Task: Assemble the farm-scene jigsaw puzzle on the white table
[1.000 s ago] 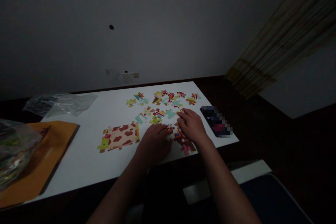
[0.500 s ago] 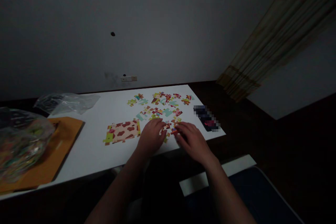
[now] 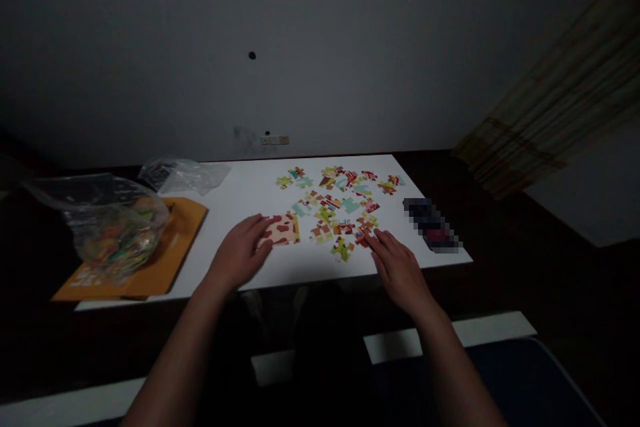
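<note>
My left hand (image 3: 241, 250) lies over the left part of a joined puzzle section (image 3: 280, 230), pink with brown patches and a yellow right edge. Its fingers are stretched out, and they hide that section's left end. On the right, my right hand (image 3: 397, 267) rests its extended fingertips at a red and orange puzzle piece (image 3: 363, 237) with a little blue. Between the hands lie loose pieces, among them a green one (image 3: 343, 249), a tan one (image 3: 321, 232) and a reddish-brown one (image 3: 344, 227).
More loose puzzle pieces (image 3: 350, 203) are spread over the far half of the white table (image 3: 225, 273). A clear bag of colourful pieces (image 3: 120, 237) sits on an orange envelope (image 3: 187, 233) at left, before crumpled clear plastic (image 3: 187, 175). A blurred-out dark object (image 3: 430, 223) lies at right.
My left hand has moved left from the loose pieces onto the joined pink section. My right hand stays by the red and orange piece. The view has swung left.
</note>
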A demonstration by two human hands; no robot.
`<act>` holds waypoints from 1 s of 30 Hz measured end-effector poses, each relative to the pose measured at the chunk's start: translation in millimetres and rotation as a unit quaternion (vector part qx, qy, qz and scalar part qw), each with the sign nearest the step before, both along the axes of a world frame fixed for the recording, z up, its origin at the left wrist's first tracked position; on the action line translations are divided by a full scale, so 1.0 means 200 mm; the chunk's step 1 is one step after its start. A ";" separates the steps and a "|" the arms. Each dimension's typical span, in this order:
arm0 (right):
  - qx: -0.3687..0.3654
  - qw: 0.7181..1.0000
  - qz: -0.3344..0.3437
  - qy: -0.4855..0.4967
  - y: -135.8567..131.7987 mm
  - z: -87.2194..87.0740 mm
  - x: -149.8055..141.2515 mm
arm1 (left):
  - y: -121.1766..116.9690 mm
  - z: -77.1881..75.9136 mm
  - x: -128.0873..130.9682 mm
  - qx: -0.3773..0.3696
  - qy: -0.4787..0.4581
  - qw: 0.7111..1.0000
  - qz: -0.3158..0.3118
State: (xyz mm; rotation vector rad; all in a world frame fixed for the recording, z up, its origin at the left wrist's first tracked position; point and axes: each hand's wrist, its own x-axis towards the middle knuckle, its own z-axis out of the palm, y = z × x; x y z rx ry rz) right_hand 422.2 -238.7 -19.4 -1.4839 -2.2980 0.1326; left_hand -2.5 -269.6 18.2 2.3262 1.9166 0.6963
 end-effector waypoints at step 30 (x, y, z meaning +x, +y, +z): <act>-0.011 0.999 0.046 -0.010 0.23 0.27 -0.58 | -0.14 -0.08 0.01 0.043 -0.045 0.998 0.028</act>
